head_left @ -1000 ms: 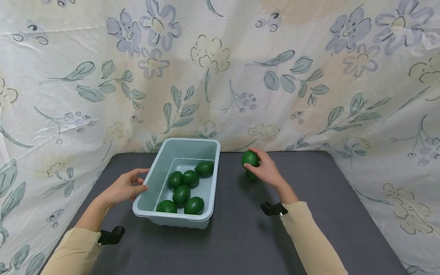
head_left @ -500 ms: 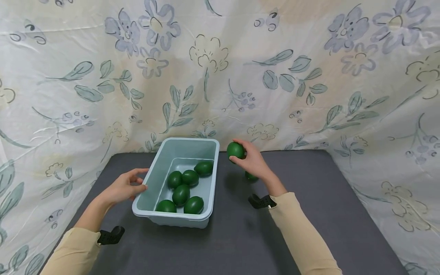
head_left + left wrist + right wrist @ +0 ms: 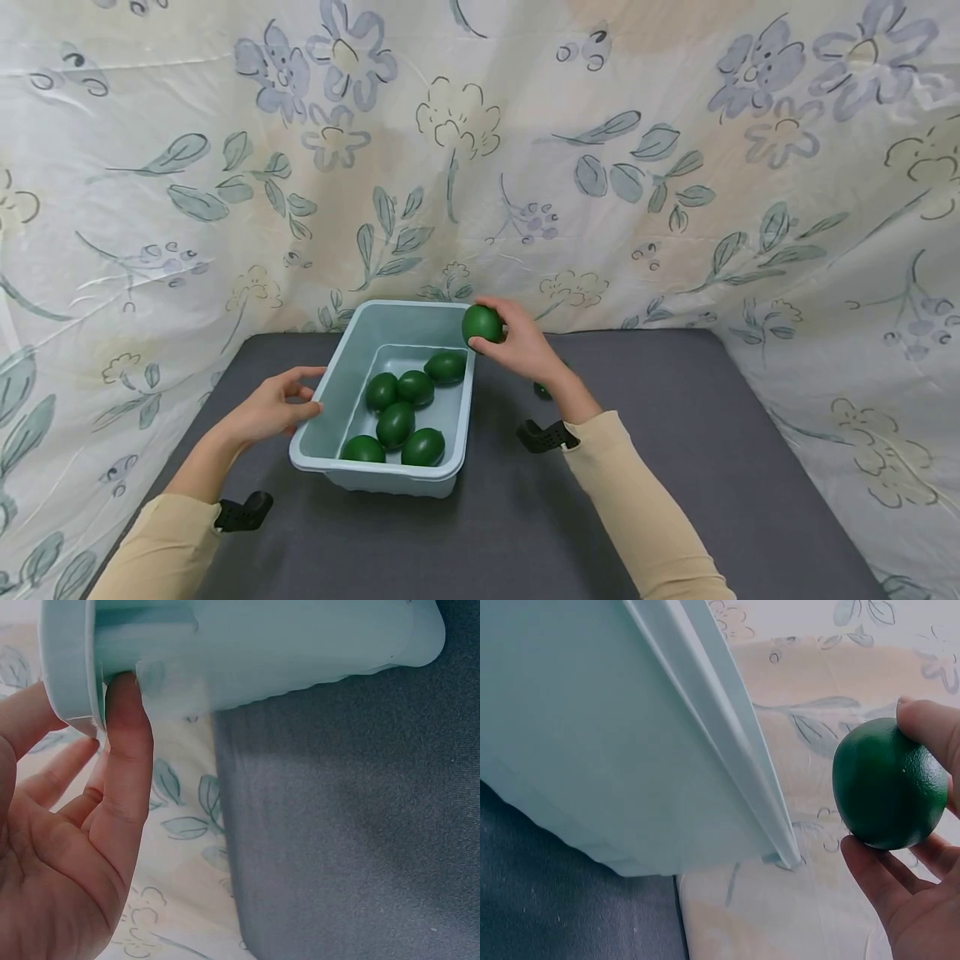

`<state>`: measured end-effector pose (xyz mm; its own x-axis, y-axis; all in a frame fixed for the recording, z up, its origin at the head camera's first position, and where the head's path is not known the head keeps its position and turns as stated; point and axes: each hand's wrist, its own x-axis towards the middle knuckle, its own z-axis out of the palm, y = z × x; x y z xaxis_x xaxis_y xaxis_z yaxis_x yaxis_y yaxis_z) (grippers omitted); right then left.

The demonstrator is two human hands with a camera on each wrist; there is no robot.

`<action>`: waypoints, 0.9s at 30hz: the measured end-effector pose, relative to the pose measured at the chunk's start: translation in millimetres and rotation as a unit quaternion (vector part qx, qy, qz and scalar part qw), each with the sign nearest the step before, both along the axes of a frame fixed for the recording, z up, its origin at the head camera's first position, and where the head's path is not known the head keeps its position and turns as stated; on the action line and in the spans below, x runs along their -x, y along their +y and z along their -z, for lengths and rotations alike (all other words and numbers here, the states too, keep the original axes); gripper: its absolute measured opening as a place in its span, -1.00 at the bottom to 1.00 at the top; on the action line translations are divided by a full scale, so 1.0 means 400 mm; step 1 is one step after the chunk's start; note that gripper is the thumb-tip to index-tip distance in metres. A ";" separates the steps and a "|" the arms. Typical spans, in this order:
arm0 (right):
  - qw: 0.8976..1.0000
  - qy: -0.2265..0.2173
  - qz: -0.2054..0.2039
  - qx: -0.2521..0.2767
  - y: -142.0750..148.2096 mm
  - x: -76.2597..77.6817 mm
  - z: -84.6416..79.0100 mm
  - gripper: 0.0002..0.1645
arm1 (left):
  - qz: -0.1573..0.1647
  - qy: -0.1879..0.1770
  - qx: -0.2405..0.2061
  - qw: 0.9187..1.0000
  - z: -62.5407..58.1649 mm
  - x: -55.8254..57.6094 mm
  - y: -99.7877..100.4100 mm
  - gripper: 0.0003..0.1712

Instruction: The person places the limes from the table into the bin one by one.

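Note:
My right hand pinches a glossy dark green lime between thumb and fingers, up at the far right corner of a pale blue plastic tub. In the right wrist view, this lime shows dimpled skin, with the tub's wall to its left. Several limes lie on the tub's floor. At the tub's left side, my left hand holds the rim; in the left wrist view a finger or thumb tucks beneath the rim. Another lime on the table is mostly hidden behind my right wrist.
The tub stands on a dark grey table, left of its middle. A floral cloth hangs behind the table and along both sides. Each wrist carries a black camera band, such as the right band.
My right hand has carried the lime leftward from above the other lime on the table to the tub's far right corner. My left hand stays at the rim.

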<state>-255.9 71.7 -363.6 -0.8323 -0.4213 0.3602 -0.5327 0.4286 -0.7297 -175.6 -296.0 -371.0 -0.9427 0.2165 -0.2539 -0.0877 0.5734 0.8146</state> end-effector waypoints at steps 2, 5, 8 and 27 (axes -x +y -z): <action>1.000 0.005 -0.005 -0.001 -0.008 -0.002 -0.002 -0.30 | 0.000 0.000 -0.001 1.000 0.000 0.000 0.001 -0.24; 1.000 0.009 -0.013 0.001 -0.020 -0.002 -0.003 -0.29 | 0.002 0.001 -0.004 1.000 -0.001 -0.003 0.003 -0.24; 1.000 0.007 -0.023 0.003 -0.034 -0.002 -0.004 -0.29 | 0.004 0.004 -0.004 1.000 -0.004 -0.005 0.005 -0.24; 0.998 0.007 -0.054 -0.014 -0.130 -0.017 -0.027 -0.30 | 0.001 0.005 0.007 1.000 -0.004 -0.002 0.006 -0.24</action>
<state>-249.0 19.8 -352.8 -0.7760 -0.5184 0.3594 -0.5877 0.3874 -0.7103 -174.9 -293.5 -369.4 -0.9448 0.2144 -0.2478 -0.0792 0.5845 0.8075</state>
